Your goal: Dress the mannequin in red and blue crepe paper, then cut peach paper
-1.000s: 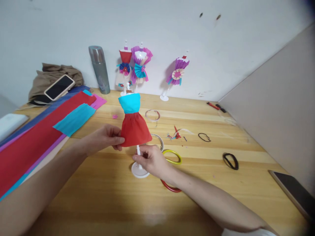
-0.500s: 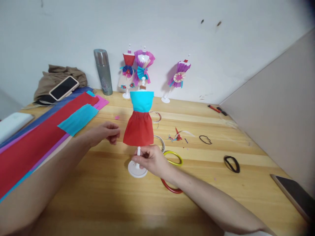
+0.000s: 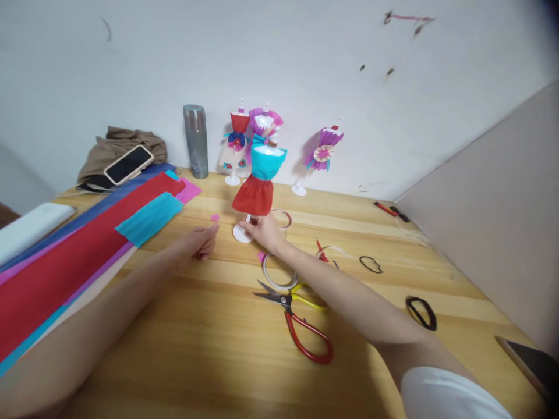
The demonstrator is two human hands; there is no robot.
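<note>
A small white dress stand (image 3: pixel 243 233) wears a blue top (image 3: pixel 268 162) and a red gathered skirt (image 3: pixel 254 196), and it leans to the right. My right hand (image 3: pixel 263 231) grips its post just under the skirt. Left of the stand, my left hand (image 3: pixel 200 242) hovers low over the table with its fingers curled and nothing in them. Near its fingertips lies a small pink star (image 3: pixel 215 217). Behind are three more dressed stands, one with a red top (image 3: pixel 240 122), one in purple and blue (image 3: pixel 263 120), one in purple (image 3: pixel 331 137).
Open scissors (image 3: pixel 285 300) and a ring of tape (image 3: pixel 279 272) lie before my right forearm. Coloured paper strips (image 3: pixel 87 247), a phone (image 3: pixel 128 164) and a flask (image 3: pixel 196 142) are on the left. Black bands (image 3: pixel 421 313) and another phone (image 3: pixel 528 364) are at right.
My right hand has carried the dressed stand away from me toward the back, and it now tilts. The scissors have come into full view. My left hand stays low, its fingers more curled.
</note>
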